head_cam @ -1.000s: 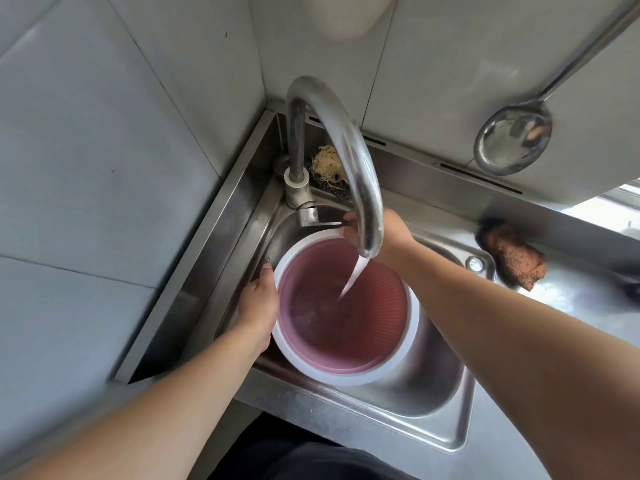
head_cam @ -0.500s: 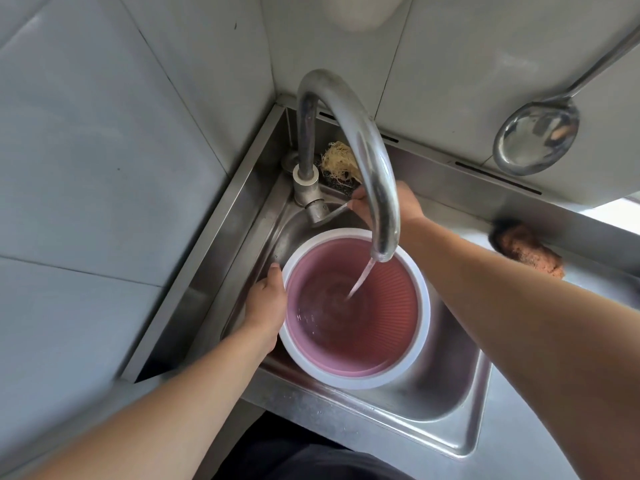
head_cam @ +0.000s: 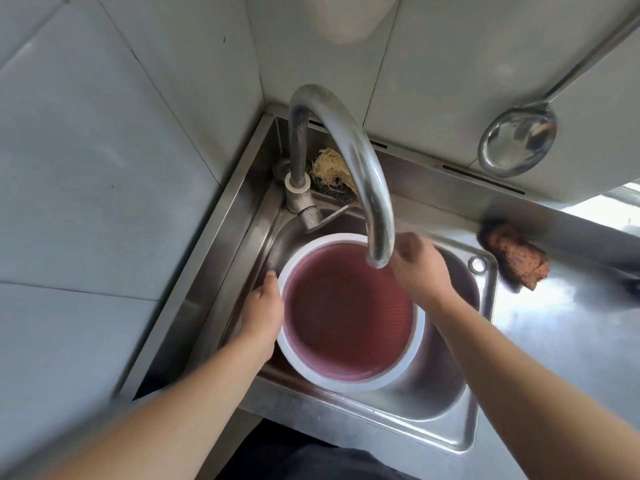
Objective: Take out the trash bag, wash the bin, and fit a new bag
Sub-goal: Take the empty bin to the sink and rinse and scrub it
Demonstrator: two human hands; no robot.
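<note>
A round bin, pink inside with a white rim, stands in the steel sink under the curved tap spout. No water runs from the spout. My left hand holds the bin's left side, with the thumb by the rim and the fingers round the outer wall. Blurred by motion, my right hand hovers over the bin's upper right rim, just right of the spout's mouth. Whether it grips the rim is unclear. The tap lever sits behind the bin.
Tiled walls close in the left and back. A pale fibrous scrubber lies in the corner behind the tap. A steel ladle hangs on the back wall. A brown sponge lies on the steel counter right of the sink.
The water stream has stopped. My right hand left the tap lever and came forward and right to the bin's rim. My left hand kept its hold.
</note>
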